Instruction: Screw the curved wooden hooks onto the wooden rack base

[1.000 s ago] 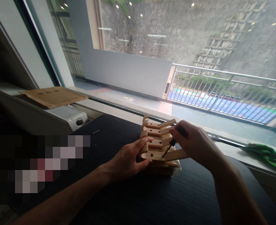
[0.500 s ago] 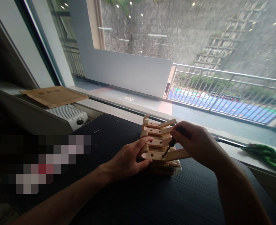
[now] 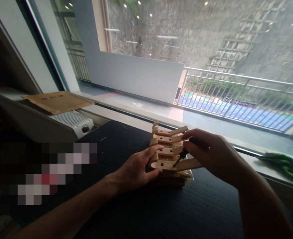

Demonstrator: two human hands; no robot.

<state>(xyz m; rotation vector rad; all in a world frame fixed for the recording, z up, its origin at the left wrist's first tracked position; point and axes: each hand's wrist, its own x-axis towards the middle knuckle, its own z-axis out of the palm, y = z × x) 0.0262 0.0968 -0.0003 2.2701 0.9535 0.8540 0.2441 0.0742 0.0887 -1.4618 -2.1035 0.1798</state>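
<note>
A stack of pale wooden pieces (image 3: pixel 165 151) with round holes stands on the black table (image 3: pixel 161 209) near the window. My left hand (image 3: pixel 136 169) grips the stack's left end, fingers against the lowest piece. My right hand (image 3: pixel 208 154) is closed on a small dark-handled screwdriver (image 3: pixel 180 157). Its tip points down-left onto the front wooden piece. Under the stack lie more wooden parts in a clear wrapper (image 3: pixel 176 179).
A white heater (image 3: pixel 73 121) with brown cardboard (image 3: pixel 58 101) on it stands at the left. A green cloth (image 3: pixel 283 164) lies on the sill at the right. The window glass runs just behind the table's far edge. A blurred patch covers the lower left.
My right hand has shifted slightly and its fingers have turned around the screwdriver handle. The left hand and the stack stay where they were.
</note>
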